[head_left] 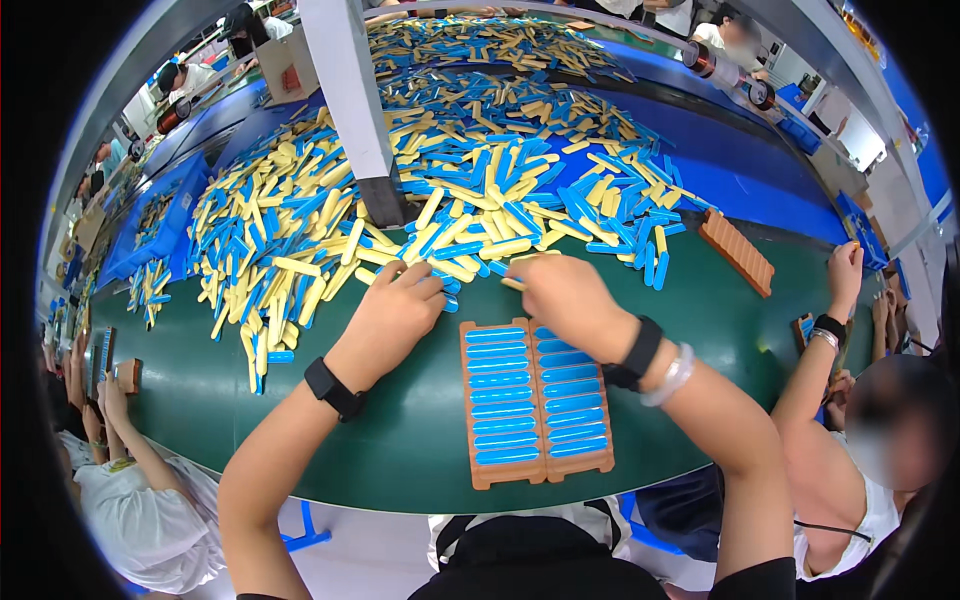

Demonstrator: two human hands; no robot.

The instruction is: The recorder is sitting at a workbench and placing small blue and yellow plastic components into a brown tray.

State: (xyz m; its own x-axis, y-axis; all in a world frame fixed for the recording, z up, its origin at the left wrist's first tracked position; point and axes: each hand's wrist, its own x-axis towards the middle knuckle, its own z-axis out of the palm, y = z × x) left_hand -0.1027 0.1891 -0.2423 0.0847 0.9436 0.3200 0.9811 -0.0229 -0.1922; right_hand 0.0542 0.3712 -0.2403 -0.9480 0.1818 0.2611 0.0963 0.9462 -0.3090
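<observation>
Two brown slotted trays [465, 400] lie side by side in front of me, their slots filled with blue strips [505, 395]. Above the trays, my right hand [570, 300] is closed, with the end of a yellow strip [513, 284] showing at its fingertips. My left hand [395, 310] is at the near edge of a heap of blue and yellow strips [490, 215]. Its fingers are curled over a few strips there, and whatever is between the fingertips is hidden. Black bands circle both wrists, and a pale bracelet is on the right one.
A grey post [345, 100] stands in the heap. To the right lies another brown tray [737, 252]. A blue bin [150, 220] sits at the far left. Co-workers sit on both sides at the green table [390, 440], one raising a hand [846, 270] at right.
</observation>
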